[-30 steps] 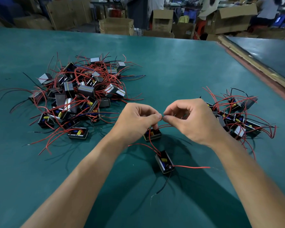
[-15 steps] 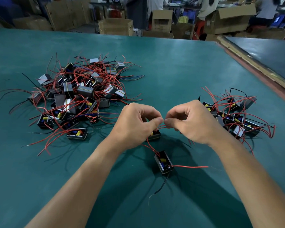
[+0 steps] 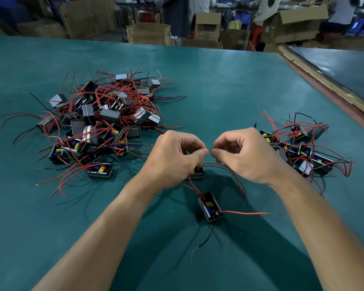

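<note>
**Two hands pinch wire ends over the green table**

We see both hands held just above the green table (image 3: pixel 219 91), meeting thumb to thumb near the middle of the view. The left hand (image 3: pixel 174 158) has its fingers curled, with thumb and forefinger pinching the end of the red wires (image 3: pixel 220 165). The right hand (image 3: pixel 246 154) pinches the same way from the other side, and the two pinches almost touch (the strand between them is too thin for us to make out).

From the pinch the red wires arch down toward five o'clock. They also run under the left hand to a small black module (image 3: pixel 198 174), which lies on the table beneath the hands and is half hidden by them. A second module (image 3: pixel 210 206) lies at six o'clock from the hands, near the first and open side up. Its red lead (image 3: pixel 244 213) stretches toward three o'clock and its black lead (image 3: pixel 207 238) trails toward six.

At ten o'clock from the hands, well apart, sits a big pile of modules (image 3: pixel 101 122) tangled in red wire. At three o'clock, near the right wrist, lies a smaller group of modules (image 3: pixel 298 148). Cardboard boxes (image 3: pixel 148 33) stand beyond the table's far edge at twelve.
</note>
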The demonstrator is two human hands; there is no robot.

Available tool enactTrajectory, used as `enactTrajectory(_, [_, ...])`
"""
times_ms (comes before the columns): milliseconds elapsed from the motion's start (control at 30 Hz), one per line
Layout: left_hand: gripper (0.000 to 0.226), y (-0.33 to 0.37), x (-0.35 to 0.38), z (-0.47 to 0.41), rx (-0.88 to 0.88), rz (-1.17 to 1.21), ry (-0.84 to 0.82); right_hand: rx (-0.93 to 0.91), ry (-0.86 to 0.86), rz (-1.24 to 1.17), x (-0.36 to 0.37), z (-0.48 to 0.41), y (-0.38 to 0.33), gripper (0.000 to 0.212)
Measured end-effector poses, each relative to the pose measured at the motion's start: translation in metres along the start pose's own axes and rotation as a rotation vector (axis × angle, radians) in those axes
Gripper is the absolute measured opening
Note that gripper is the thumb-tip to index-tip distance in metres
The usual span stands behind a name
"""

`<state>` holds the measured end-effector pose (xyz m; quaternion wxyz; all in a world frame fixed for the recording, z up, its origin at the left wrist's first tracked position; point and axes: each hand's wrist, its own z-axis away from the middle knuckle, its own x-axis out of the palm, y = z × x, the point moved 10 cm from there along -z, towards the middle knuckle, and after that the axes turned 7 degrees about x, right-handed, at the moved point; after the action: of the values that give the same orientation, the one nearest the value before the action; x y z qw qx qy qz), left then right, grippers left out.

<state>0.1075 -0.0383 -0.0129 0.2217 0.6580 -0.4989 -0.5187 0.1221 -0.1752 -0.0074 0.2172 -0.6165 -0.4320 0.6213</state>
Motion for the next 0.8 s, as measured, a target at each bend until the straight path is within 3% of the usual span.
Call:
enactTrajectory(200, [0.014, -0.001, 0.0, 0.0, -0.011, -0.015, -0.001, 0.012, 0.032, 0.074, 0.0, 0.001, -0.002, 0.017])
enactTrajectory(400, [0.013, 0.005, 0.004, 0.0, 0.018, 0.05, -0.036, 0.128, -0.025, -0.24, 0.004, 0.0, 0.003, 0.025])
enactTrajectory(667, [0.016, -0.008, 0.006, 0.001, -0.121, 0.238, -0.023, -0.022, 0.026, -0.05, -0.002, 0.003, -0.009, 0.019])
enactTrajectory(800, [0.014, -0.001, 0.007, 0.002, -0.044, 0.166, -0.026, 0.121, -0.028, -0.13, 0.004, 0.0, 0.002, 0.021])
